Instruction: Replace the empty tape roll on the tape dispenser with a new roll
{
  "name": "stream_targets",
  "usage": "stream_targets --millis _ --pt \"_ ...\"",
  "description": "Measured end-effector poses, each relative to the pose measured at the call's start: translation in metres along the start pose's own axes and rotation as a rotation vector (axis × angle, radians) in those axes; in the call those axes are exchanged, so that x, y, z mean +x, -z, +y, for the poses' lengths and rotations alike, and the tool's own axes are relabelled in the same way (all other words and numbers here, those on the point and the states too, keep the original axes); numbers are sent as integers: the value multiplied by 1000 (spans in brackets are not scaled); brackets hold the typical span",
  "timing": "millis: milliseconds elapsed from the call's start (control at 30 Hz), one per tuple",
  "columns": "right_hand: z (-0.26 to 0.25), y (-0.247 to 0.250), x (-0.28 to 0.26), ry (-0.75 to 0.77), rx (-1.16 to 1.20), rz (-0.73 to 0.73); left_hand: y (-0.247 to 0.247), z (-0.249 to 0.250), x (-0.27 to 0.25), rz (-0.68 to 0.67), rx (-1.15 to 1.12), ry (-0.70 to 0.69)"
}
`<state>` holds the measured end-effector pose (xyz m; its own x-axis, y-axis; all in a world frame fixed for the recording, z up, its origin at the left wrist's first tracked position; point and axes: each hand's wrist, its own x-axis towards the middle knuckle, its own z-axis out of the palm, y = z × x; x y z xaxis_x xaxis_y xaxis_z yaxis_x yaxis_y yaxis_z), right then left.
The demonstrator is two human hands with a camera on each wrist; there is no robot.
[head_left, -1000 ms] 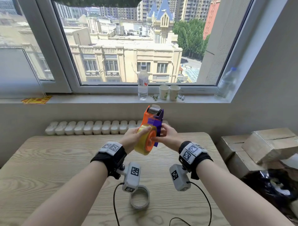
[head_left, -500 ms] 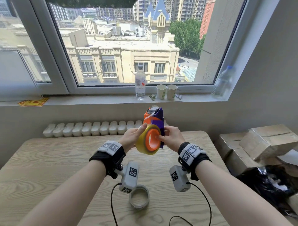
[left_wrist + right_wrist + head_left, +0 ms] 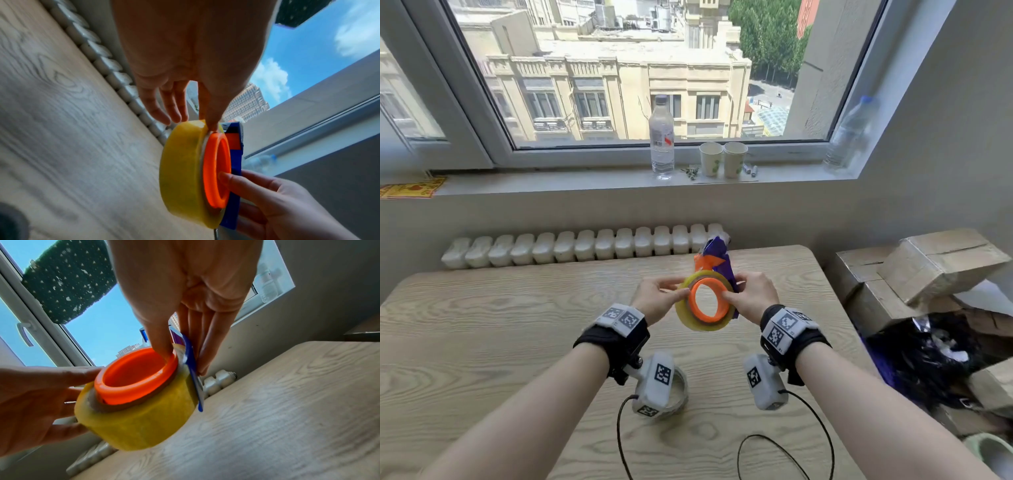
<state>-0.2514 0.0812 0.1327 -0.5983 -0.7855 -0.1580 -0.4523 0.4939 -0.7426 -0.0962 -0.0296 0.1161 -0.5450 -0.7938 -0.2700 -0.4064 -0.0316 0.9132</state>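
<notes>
Above the wooden table I hold an orange and purple tape dispenser, its orange hub turned toward me. A new yellow tape roll sits around the hub. My left hand pinches the roll's rim, thumb at the hub edge and fingers behind. My right hand grips the dispenser, thumb inside the hub and fingers behind the blue side plate. An empty grey roll core lies on the table near me, partly hidden by the left wrist camera.
A white radiator runs behind the table's far edge. On the windowsill stand a water bottle, two paper cups and another bottle. Cardboard boxes and a black bag crowd the right side.
The dispenser has tipped down from upright, so the hub opening now faces me. Both hands have come lower with it, and the yellow roll sits further onto the hub.
</notes>
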Motion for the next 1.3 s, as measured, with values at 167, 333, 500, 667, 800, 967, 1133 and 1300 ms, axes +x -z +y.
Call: stream_targets --millis 167,333,500,667,800,967,1133,1300 --pt "35 -19 0 -92 -80 -22 -27 -39 9 -48 6 99" --pt "69 -39 2 -174 -148 -56 -49 -74 15 -79 9 198" --pt "96 -56 5 -238 -199 -104 -67 -97 18 -139 -11 326" --pt "116 -62 6 -278 -192 -150 -80 -108 19 -191 -16 412" --pt "124 -65 8 -302 -212 -180 -86 -113 20 -249 -9 437" --pt "131 -73 9 -329 -237 -232 -92 -121 21 -243 -28 478" --pt "133 -74 11 -326 -226 -244 -94 -126 22 -205 -43 517" --pt "128 -67 12 -353 -196 -272 -90 -118 23 -184 -22 491"
